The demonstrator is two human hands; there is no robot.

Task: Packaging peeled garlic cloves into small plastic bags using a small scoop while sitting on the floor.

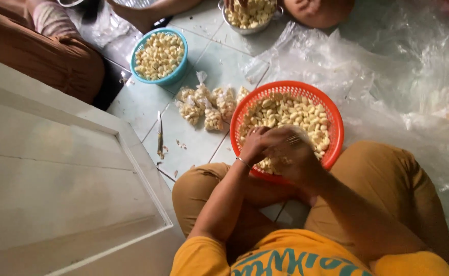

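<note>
**Both hands meet over the near rim of the orange basket**

The person sits cross-legged on the tiled floor [204, 66], and the orange basket [332, 115] of peeled garlic cloves [286, 110] lies straight ahead at 12 o'clock, its near rim against the legs. The left hand [255, 145] and right hand [293, 156] are touching each other right above that near rim, at the basket's 6 o'clock. Both are curled inward around something small between them; it is blurred, so whether it is a clove, a bag or a tie cannot be told, and the hold of each hand is unclear too. Neither hand is clearly nearer the cloves; the heap spreads away from the fingertips toward 12 and 1 o'clock.

At about 10 o'clock from the hands lies a cluster of small filled bags [206, 107]. Farther off at 11 o'clock stands a blue basket [159, 56] of cloves, and at 12 o'clock a metal bowl [250, 15]. A knife [160, 134] lies on the floor at 9 o'clock. Clear plastic sheeting [398, 71] is crumpled at 2 o'clock.
</note>
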